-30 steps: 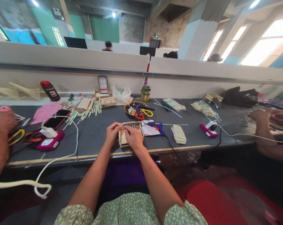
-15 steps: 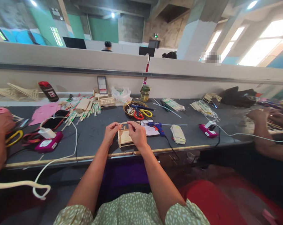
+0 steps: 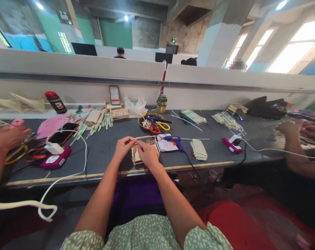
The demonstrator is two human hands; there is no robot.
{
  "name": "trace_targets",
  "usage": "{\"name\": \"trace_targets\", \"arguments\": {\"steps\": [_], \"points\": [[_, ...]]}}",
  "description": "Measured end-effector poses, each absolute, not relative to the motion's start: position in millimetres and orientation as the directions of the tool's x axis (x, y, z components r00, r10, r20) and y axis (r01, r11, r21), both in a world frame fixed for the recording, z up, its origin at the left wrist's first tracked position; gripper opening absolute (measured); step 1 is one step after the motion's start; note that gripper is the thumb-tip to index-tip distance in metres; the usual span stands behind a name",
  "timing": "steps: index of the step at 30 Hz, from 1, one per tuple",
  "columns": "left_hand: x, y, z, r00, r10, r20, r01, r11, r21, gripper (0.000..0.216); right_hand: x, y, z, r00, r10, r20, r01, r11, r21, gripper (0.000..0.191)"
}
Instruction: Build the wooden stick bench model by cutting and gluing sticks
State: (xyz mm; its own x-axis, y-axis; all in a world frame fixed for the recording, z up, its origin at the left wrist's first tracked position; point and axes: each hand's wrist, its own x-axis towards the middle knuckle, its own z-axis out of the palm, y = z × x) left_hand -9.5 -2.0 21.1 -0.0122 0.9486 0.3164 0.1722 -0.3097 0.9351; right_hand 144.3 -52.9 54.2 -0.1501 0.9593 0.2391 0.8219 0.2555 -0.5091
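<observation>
A small model built of thin wooden sticks (image 3: 154, 143) rests on the dark table in front of me, its left part partly covered by my hands. My left hand (image 3: 123, 148) is closed, its thumb and index finger pinching at the model's far left corner. Close beside those fingertips, my right hand (image 3: 148, 155) reaches over the model with its fingers pinched together. Whatever lies between the right fingertips is too small to make out. To the right, a blue hot glue gun (image 3: 175, 140) lies on a white paper (image 3: 169, 147).
Behind the model stands a basket (image 3: 144, 129) with scissors (image 3: 162, 126). A folded cloth (image 3: 199, 149) lies at right, power strips (image 3: 55, 158) at both sides. Loose sticks (image 3: 101, 119), a phone (image 3: 114, 94) and a jar (image 3: 161, 104) are farther back. Co-workers' hands (image 3: 18, 133) work at either side.
My right hand has shifted left and slightly down along the model, uncovering its right end. My left hand has stayed near the corner. The co-worker's hand at left has moved inward.
</observation>
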Motion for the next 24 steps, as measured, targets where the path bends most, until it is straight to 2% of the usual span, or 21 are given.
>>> {"name": "trace_targets", "arguments": {"steps": [8, 14, 24], "points": [[-11.8, -0.4, 23.9, 0.01, 0.961, 0.275, 0.128, -0.274, 0.953, 0.025, 143.9, -51.8, 54.5, -0.156, 0.962, 0.224, 0.837, 0.249, -0.488, 0.04], [-12.5, 1.6, 29.0, 0.042, 0.967, 0.251, 0.159, -0.255, 0.954, 0.023, 143.4, -50.1, 54.0, -0.168, 0.96, 0.226, 0.841, 0.259, -0.475, 0.04], [-9.6, -3.1, 40.1, 0.048, 0.978, 0.205, 0.176, -0.211, 0.962, 0.023, 142.4, -53.7, 60.1, -0.2, 0.957, 0.21, 0.892, 0.267, -0.366, 0.041]]}}
